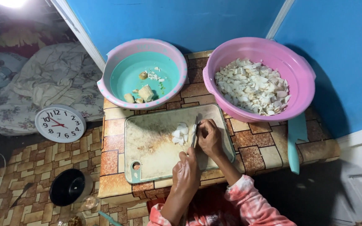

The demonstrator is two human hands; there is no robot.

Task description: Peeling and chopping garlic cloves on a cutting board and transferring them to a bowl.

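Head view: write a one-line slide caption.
Two hands slice white pieces with a knife on a worn cutting board between two bowls.

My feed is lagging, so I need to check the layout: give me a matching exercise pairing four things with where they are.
Things:
1. pink bowl
2. teal bowl
3. clock
4. cutting board

Places:
A. on the floor, left of the table
B. back right of the table, full of white pieces
C. under both hands
D. back left, holding a few chunks

Pairs: 1-B, 2-D, 3-A, 4-C
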